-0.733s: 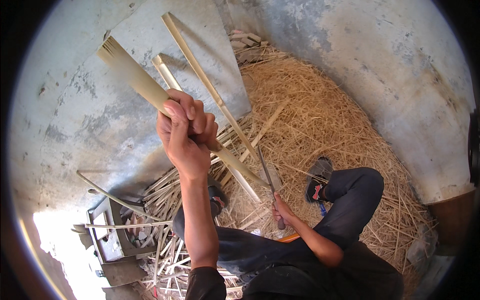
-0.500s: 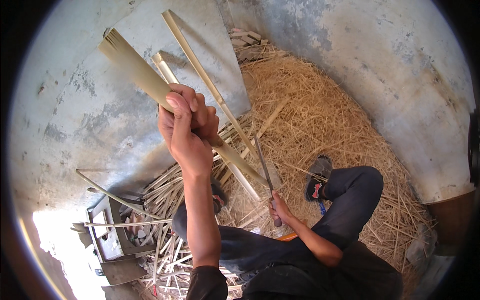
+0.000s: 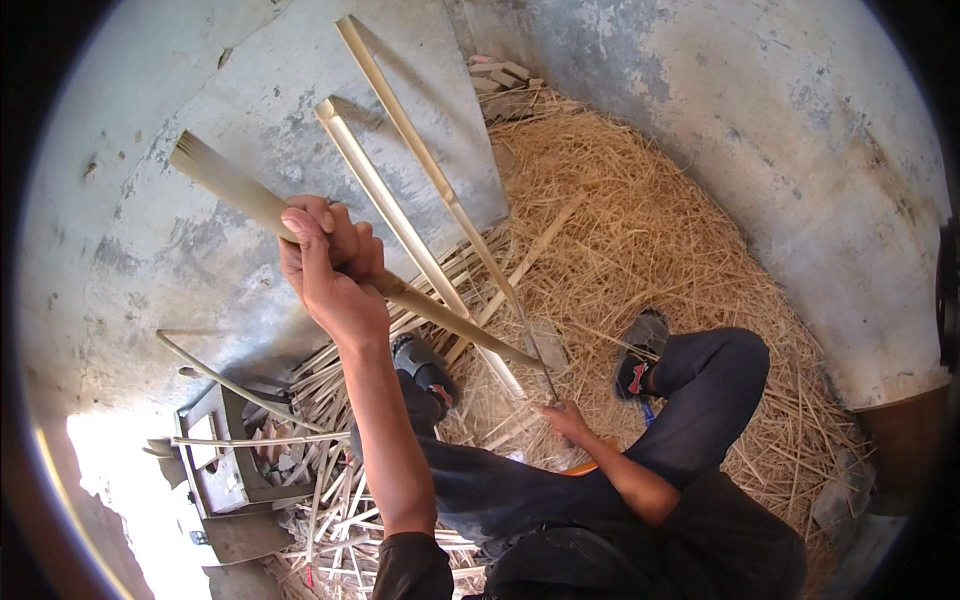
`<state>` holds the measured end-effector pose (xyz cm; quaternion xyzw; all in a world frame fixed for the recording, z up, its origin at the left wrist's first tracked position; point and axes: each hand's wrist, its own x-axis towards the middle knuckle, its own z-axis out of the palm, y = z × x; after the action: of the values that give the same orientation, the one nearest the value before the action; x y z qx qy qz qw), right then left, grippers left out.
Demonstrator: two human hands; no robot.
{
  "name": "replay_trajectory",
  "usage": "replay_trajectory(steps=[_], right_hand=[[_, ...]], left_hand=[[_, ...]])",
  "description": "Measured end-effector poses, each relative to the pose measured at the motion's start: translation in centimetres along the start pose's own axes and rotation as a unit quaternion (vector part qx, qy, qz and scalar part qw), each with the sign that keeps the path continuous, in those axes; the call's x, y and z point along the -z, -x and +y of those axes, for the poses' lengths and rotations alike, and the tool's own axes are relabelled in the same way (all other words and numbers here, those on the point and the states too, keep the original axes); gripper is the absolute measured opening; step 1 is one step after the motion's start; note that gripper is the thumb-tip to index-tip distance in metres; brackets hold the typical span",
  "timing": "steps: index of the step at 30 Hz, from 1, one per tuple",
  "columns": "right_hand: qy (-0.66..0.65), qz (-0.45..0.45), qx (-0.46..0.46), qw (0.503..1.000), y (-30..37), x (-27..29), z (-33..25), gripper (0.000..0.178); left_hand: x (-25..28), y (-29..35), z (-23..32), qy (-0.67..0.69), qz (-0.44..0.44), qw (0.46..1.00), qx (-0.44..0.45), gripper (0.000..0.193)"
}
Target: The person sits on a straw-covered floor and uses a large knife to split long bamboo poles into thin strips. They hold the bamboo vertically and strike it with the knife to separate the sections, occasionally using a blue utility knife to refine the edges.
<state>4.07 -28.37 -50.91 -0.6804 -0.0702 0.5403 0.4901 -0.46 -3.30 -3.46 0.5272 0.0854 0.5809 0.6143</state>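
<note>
My left hand (image 3: 335, 250) is raised at the left, its fingers wrapped round a bamboo strip (image 3: 450, 320). The strip slants from a frayed upper end near the wall down to the right. Low at the centre, my right hand (image 3: 567, 422) is closed on a long, thin-bladed knife (image 3: 546, 380). Its blade points up and away and meets the lower end of the strip; whether it is cutting in, I cannot tell. The knife's handle is mostly hidden by my fingers.
Two split bamboo lengths, one wide (image 3: 385, 200) and one narrow (image 3: 410, 130), lean on the wall (image 3: 240, 120). Shavings (image 3: 620, 220) cover the floor. Loose strips lie around my shoes (image 3: 425, 372). A grey open box (image 3: 215, 490) stands at the lower left, with bricks (image 3: 497, 75) in the far corner.
My left hand has moved down and left, and the strip's frayed end has dropped with it. The knife has turned in my right hand, so its handle shows less.
</note>
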Motion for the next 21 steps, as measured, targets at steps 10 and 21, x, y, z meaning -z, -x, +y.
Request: replay_trajectory(steps=[10,21], right_hand=[[0.018,0.075,-0.129,0.989,-0.8,0.8,5.4,0.02],[-0.01,0.214,-0.053,0.975,-1.3,-0.1,3.0,0.029]], left_hand=[[1.0,1.0,1.2,0.012,-0.007,1.0,0.0,0.034],[6.8,6.4,16.1,-0.254,0.344,0.859,-0.281,0.03]])
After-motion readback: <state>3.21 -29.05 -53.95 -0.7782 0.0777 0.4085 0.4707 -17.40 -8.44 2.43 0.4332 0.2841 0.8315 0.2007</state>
